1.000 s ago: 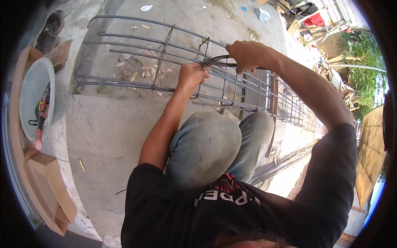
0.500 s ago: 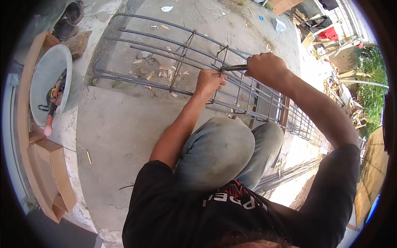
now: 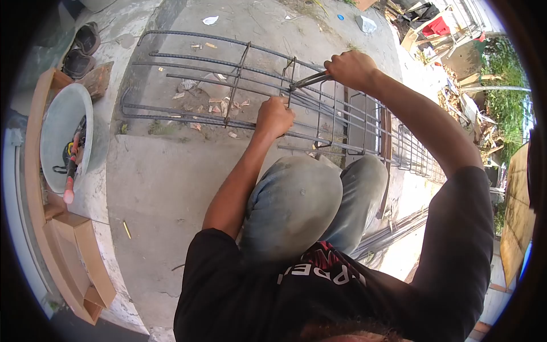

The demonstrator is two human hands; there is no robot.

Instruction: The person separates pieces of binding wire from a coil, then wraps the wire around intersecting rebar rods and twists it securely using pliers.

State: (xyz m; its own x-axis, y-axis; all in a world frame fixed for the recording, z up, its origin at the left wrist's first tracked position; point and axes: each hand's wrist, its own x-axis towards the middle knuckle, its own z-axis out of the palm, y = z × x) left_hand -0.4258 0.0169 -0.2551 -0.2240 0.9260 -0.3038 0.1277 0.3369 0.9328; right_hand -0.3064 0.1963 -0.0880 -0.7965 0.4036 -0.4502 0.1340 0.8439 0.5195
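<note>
1. One right hand [image 3: 352, 69] closes around the handles of one pair of metal pincers [image 3: 309, 81], which extend toward 8 o'clock from it.
2. The pincers' tip meets the ribbed steel cage [image 3: 236, 84], at 1 o'clock from the left hand [image 3: 275, 117].
3. That hand curls narrow beside the bars; whether it grips one, I cannot tell.
4. At its 9 o'clock, one round, smooth bucket [image 3: 50, 134] holds one pink-ended tool [image 3: 72, 165].

Bright daylight, edges fisheye-warped

pliers [image 3: 309, 81]: handle ends hidden by hands [image 3: 352, 70] | rebar cage [image 3: 243, 61]: far ties too small
</note>
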